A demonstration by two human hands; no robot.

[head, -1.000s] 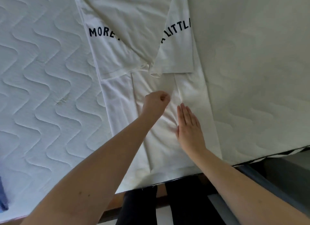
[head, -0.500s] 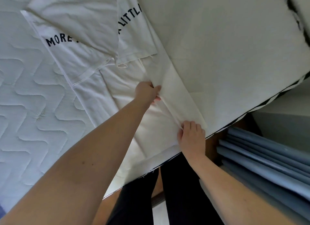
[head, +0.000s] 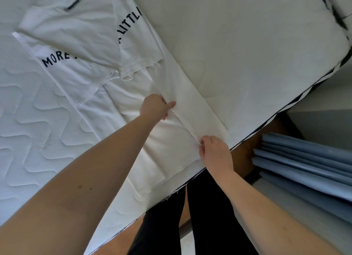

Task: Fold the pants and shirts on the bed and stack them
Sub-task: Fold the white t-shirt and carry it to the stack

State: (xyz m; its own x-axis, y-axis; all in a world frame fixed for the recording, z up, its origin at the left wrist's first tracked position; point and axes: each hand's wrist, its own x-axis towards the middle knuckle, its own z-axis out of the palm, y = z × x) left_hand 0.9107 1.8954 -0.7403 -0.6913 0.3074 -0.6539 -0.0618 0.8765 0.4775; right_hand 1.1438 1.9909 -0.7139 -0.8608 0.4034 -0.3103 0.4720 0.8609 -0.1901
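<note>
A white T-shirt (head: 91, 45) with dark lettering lies flat on the white quilted mattress (head: 28, 121), both sleeves folded in over its chest. Its lower part runs to the bed's near edge. My left hand (head: 155, 107) pinches a lengthwise fold of the shirt's right side at mid-body. My right hand (head: 214, 150) pinches the same fold near the hem, close to the mattress edge. The right side panel (head: 198, 106) of the shirt lies flat beyond the fold.
The mattress edge (head: 266, 125) runs diagonally from lower left to upper right. Blue curtain folds (head: 304, 165) hang to the right beside the bed. My dark-clothed legs (head: 171, 226) stand against the bed's edge.
My right hand went from lying flat on the shirt to pinching its fold near the hem. My left hand took hold of the same fold higher up. The view swung right.
</note>
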